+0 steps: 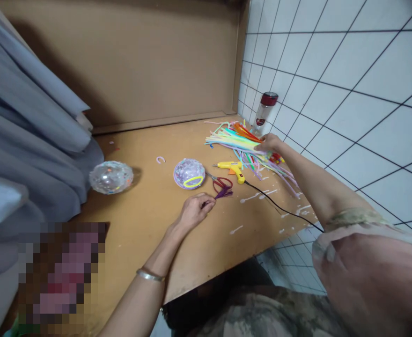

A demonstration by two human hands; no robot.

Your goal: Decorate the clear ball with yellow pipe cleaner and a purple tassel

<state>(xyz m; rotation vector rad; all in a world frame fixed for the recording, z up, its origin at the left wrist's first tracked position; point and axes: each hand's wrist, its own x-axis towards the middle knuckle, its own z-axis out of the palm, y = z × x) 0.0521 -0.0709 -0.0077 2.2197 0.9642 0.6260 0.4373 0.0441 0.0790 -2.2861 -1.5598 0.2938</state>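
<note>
My left hand point(196, 209) rests low over the table, its fingers pinched on a small purple tassel point(223, 192). Just beyond the tassel lie scissors with red handles point(217, 179). A clear ball with a lilac coating and a yellow ring point(189, 173) sits to their left. At the far right, my right hand point(271, 142) is closed on part of a loose pile of many-coloured pipe cleaners point(234, 135); some of its fingers are hidden among them. A yellow glue gun point(231, 167) lies between the pile and the scissors.
Another clear, speckled ball point(112, 177) stands at the left near a grey curtain point(33, 107). A bent pale pink piece point(160, 159) lies mid-table. A red-lidded bottle point(264, 110) stands by the tiled wall. The glue gun's black cord point(279, 206) crosses the right edge.
</note>
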